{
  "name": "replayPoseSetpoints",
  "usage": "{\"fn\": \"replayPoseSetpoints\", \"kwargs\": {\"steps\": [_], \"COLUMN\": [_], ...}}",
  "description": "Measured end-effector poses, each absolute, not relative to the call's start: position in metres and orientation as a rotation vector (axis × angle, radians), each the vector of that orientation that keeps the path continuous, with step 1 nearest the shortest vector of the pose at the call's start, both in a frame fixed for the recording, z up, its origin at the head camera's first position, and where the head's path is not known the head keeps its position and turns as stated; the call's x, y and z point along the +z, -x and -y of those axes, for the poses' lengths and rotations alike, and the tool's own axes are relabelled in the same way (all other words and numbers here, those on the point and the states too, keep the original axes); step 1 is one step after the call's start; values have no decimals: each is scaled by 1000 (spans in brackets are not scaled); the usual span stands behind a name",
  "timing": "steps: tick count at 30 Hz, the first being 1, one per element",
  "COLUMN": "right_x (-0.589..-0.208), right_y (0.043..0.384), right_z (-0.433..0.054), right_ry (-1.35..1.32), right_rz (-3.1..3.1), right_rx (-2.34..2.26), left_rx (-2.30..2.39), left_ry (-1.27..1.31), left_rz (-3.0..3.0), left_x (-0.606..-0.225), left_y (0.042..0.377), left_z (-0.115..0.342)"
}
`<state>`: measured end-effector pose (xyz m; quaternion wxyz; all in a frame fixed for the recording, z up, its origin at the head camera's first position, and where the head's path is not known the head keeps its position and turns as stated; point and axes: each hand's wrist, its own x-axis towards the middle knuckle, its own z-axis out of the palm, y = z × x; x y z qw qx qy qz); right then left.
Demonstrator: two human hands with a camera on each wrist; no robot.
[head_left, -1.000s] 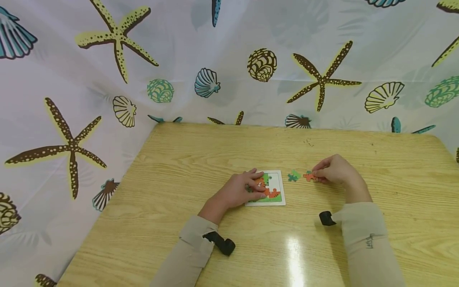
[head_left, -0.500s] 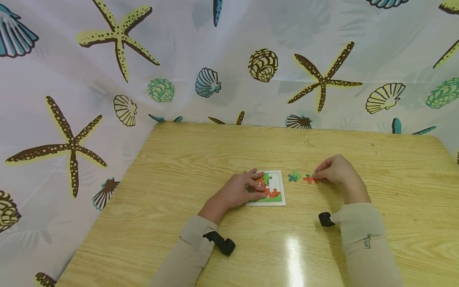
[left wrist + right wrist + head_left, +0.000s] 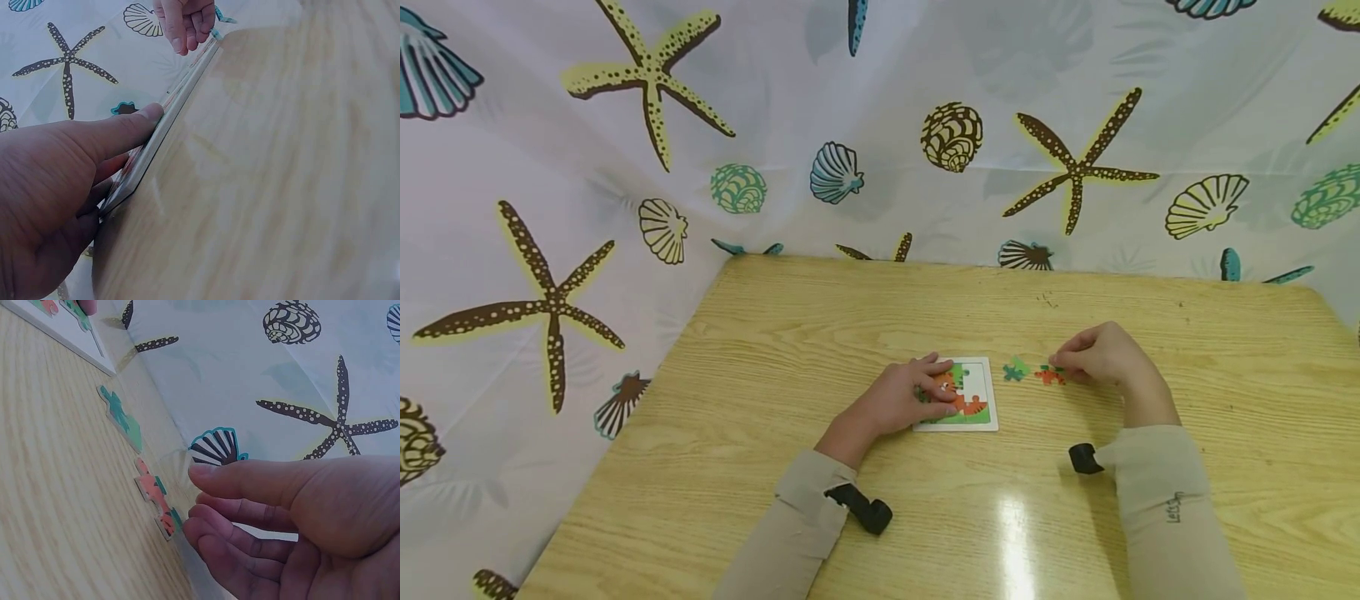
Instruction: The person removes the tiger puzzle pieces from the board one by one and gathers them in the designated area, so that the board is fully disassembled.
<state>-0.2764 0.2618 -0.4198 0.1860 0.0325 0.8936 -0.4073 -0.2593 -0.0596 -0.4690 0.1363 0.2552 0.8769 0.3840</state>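
My left hand [image 3: 901,396] rests on the white-framed jigsaw puzzle [image 3: 992,421], its fingers spread over the orange animal picture and covering the left part. In the left wrist view, the thumb [image 3: 134,128] lies on the near edge of the frame. The puzzle's upper right shows bare white backing. Right of the frame lies a green puzzle piece [image 3: 1016,369]. Farther right is an orange and green puzzle piece [image 3: 1049,376], flat on the table. My right hand [image 3: 1105,357] hovers close beside it; in the right wrist view the thumb and fingers stand apart with nothing between them.
The wood-grain table [image 3: 820,317] reaches back to a white curtain [image 3: 895,83] printed with starfish and shells, which also hangs on the left. A black wrist strap mount [image 3: 868,512] sticks out from the left sleeve, another black mount [image 3: 1084,457] from the right.
My right fingers held the orange piece a second ago and have let it go. The piece has turned and lies slightly nearer to me. My left hand and the frame have stayed put.
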Motion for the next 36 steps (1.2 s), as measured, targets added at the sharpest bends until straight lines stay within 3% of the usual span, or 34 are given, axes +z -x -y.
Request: {"fn": "replayPoseSetpoints", "kwargs": {"steps": [36], "right_x": [-422], "right_y": [277], "right_z": [-234], "right_ry": [162], "right_rz": [-2393], "right_rx": [-1260], "left_rx": [1106], "left_ry": [-725], "left_rz": [-2536], "left_x": [-468], "left_y": [259], "left_z": [59]}}
